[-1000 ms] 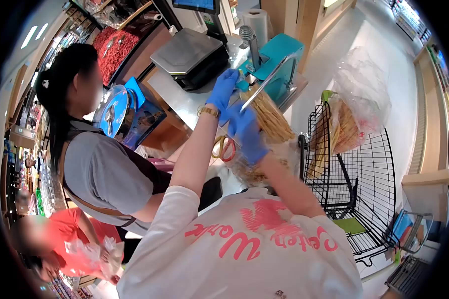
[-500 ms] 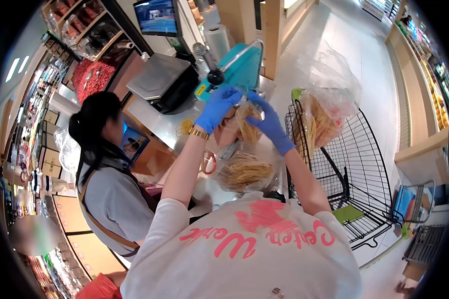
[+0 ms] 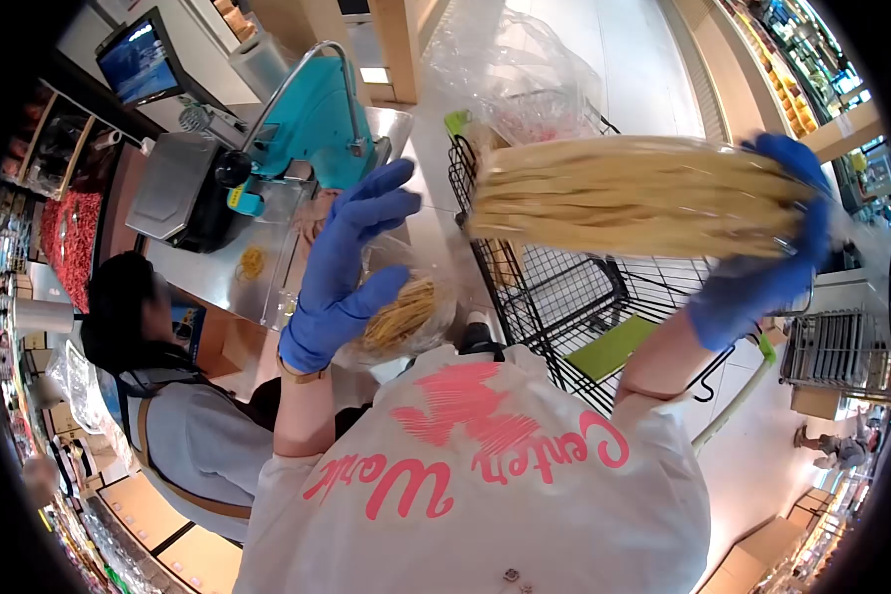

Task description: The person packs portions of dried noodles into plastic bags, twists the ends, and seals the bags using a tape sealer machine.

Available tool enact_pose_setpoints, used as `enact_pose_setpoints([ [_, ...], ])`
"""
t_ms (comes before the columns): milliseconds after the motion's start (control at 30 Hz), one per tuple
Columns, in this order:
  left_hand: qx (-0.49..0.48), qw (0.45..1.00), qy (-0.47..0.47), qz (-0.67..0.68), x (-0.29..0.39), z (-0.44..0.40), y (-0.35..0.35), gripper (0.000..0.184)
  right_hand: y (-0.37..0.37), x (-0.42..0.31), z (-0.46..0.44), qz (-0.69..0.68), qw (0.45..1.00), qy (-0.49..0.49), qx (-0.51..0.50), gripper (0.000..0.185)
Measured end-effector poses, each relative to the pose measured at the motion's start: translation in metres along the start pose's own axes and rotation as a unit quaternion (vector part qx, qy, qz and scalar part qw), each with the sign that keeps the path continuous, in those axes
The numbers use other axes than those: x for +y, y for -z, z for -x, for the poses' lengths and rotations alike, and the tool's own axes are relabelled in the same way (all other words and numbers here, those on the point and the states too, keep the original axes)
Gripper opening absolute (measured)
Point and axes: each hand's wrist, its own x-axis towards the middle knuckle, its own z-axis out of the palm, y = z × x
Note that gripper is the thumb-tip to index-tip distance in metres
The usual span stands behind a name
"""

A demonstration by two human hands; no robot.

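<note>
My right hand (image 3: pixel 777 247), in a blue glove, grips one end of a clear bag of long, pale-yellow dried strips (image 3: pixel 634 198). The bag lies sideways in the air above the black wire shopping cart (image 3: pixel 604 297). My left hand (image 3: pixel 351 267), also gloved in blue, is raised with fingers spread and holds nothing. Just beyond and partly behind it, a second clear bag of similar strips (image 3: pixel 406 312) rests low near the counter's end. The exact kind of strips is hard to make out.
A teal machine with a bent metal tube (image 3: pixel 312 119) and a scale (image 3: pixel 173 183) stand on the metal counter (image 3: pixel 198 265). Yellow rubber bands (image 3: pixel 251 262) lie there. A co-worker (image 3: pixel 183 426) is at my left. Clear plastic bags (image 3: pixel 525 74) rise from the cart's far end.
My left hand has left the machine and opened. My right hand has swung right, now carrying the bag of strips over the cart. The view has turned rightward.
</note>
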Motion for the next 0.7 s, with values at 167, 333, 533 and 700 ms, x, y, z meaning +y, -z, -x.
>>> enact_pose_setpoints([
  [167,0.083,0.987,0.133,0.041,-0.045,0.037,0.015,0.045,0.051,0.043,-0.025,0.133,0.984,-0.010,-0.116,0.039],
  [333,0.159,0.956,0.242,0.044,-0.067,0.082,0.012,0.042,0.072,0.227,0.057,0.145,0.937,-0.210,-0.236,0.031],
  [533,0.270,0.910,0.313,0.024,-0.063,0.129,0.010,0.034,0.063,0.379,0.141,0.294,0.884,-0.152,-0.331,0.033],
  [700,0.331,0.863,0.380,-0.022,-0.050,0.165,-0.010,0.032,0.011,0.461,0.131,0.458,0.806,-0.122,-0.356,0.034],
])
